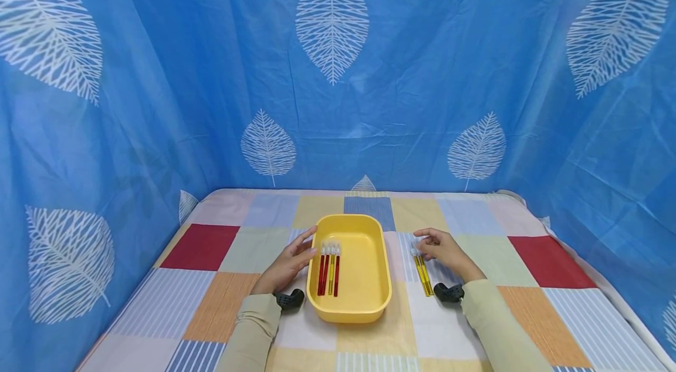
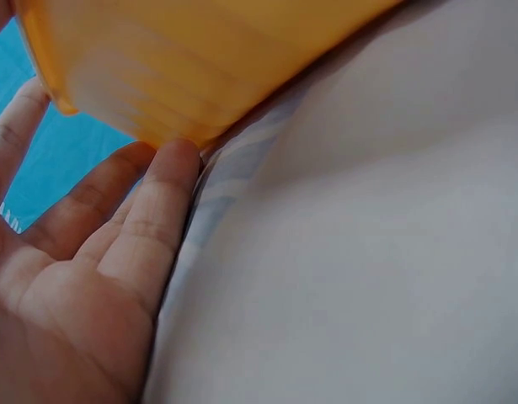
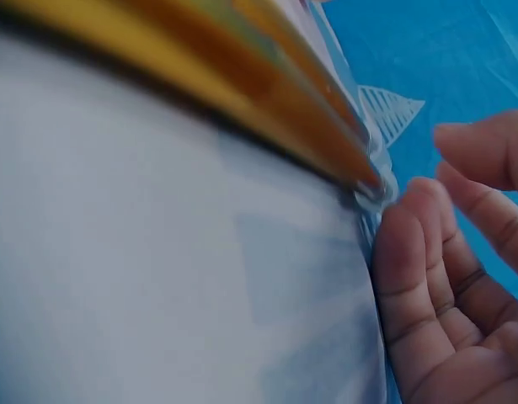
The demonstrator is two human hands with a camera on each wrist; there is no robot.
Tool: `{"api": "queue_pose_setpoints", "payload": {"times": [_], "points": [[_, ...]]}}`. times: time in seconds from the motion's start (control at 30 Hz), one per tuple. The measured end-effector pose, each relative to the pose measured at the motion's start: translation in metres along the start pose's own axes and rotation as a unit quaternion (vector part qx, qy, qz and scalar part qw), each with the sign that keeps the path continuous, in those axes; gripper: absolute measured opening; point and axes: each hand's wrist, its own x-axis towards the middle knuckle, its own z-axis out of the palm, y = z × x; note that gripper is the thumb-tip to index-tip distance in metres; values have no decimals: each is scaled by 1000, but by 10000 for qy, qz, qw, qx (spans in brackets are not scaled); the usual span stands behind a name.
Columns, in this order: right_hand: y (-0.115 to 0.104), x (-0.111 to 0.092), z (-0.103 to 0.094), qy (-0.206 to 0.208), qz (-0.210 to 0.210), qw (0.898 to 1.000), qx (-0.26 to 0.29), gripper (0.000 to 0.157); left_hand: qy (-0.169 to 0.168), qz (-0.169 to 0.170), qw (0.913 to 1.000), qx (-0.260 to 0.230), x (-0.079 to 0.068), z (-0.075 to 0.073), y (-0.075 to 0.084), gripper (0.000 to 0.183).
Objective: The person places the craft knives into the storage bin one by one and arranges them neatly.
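Observation:
My left hand (image 1: 287, 266) rests against the left side of a yellow plastic tray (image 1: 367, 318), its fingertips (image 2: 176, 156) touching the outer wall in the left wrist view. Inside the tray, several slim red and gold tubes (image 1: 321, 275) with whitish clear tips lie side by side toward the left. To the right of the tray, gold tubes (image 1: 424, 278) of the same kind lie on the cloth. Over their clear ends is my right hand (image 1: 446, 252), fingers bent loosely. The right wrist view has its thumb and fingers apart, fingertips (image 3: 402, 244) right beside the clear tips.
A patchwork cloth (image 1: 216, 301) covers the table. Blue curtains (image 1: 422, 78) with white leaf prints hang behind and along both sides. Each wrist carries a small black device (image 1: 449, 293).

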Motion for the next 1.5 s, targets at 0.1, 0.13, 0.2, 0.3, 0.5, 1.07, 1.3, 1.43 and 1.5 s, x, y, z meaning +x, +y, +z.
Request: {"api": "queue_pose_setpoints", "payload": {"times": [0.1, 0.13, 0.2, 0.3, 0.5, 1.07, 1.3, 1.43, 1.5], "points": [[0, 1, -3, -173, 62, 9998, -68, 42, 9, 5, 10000, -12, 0, 0, 0, 69], [0, 2, -4, -212, 88, 9997, -89, 44, 6, 3, 10000, -6, 0, -1, 0, 69], [0, 4, -5, -305, 111, 9993, -173, 46, -1, 2, 10000, 0, 0, -1, 0, 69], [-2, 6, -7, -409, 204, 9985, -301, 48, -20, 11, 10000, 8, 0, -1, 0, 69], [-8, 11, -8, -628, 397, 9957, -557, 50, -17, 23, 10000, 27, 0, -1, 2, 69], [-18, 13, -8, -688, 709, 9916, -837, 48, 137, -67, 9999, 10, 1, 1, 1, 70], [-13, 10, -12, -883, 490, 9936, -508, 50, 97, -30, 9999, -4, 0, 1, 1, 70], [-13, 9, -13, -887, 505, 9935, -498, 49, -26, 14, 10000, -31, 0, 0, 0, 70], [-13, 8, -13, -866, 527, 9936, -495, 49, -68, 36, 10000, -20, 0, -1, 0, 69]]}}
